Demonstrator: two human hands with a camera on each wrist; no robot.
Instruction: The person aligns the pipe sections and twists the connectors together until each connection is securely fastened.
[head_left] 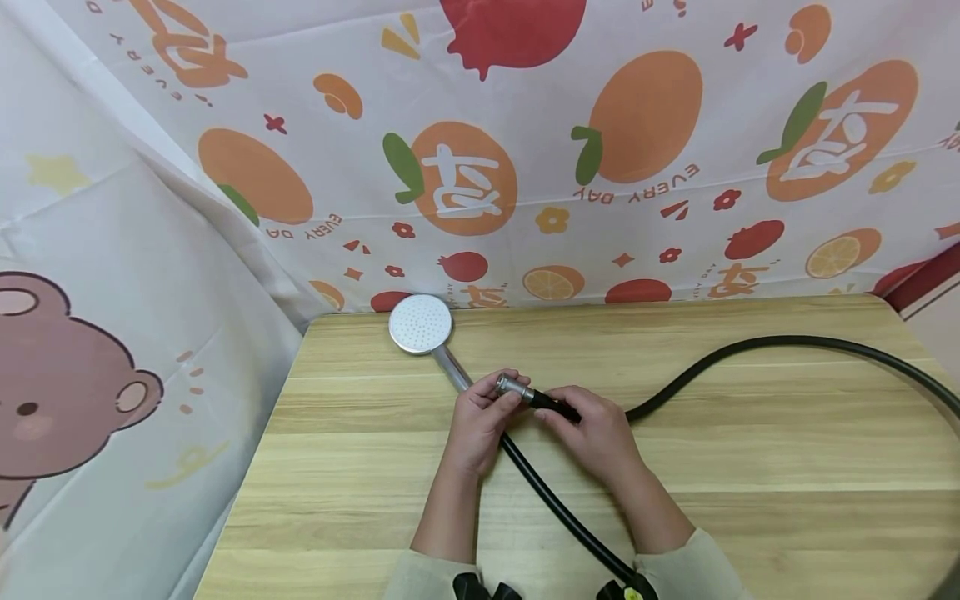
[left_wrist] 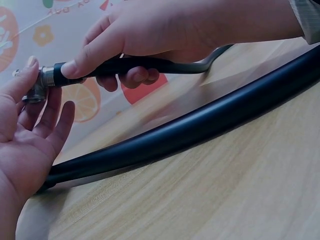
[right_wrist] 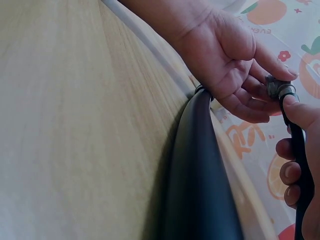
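My left hand [head_left: 474, 429] pinches a small metal fitting [left_wrist: 36, 93] between thumb and fingers. From the right, my right hand [head_left: 600, 433] grips the black hose end [head_left: 555, 405], its thumb close to the metal collar [left_wrist: 48, 76]. Fitting and collar meet end to end between the two hands. Beyond the left hand lies a shower head [head_left: 420, 323] with a round, pale spray face and a grey handle [head_left: 452, 367]. The lower end of that handle is hidden behind the left hand. A black hose length [head_left: 558, 508] comes out below this hand and runs toward the right sleeve.
More black hose [head_left: 795, 340] loops across the right side of the wooden table [head_left: 337, 500]. A fruit-print cloth [head_left: 540, 233] hangs along the back edge, and a pale cloth with a bear [head_left: 67, 383] hangs at the left.
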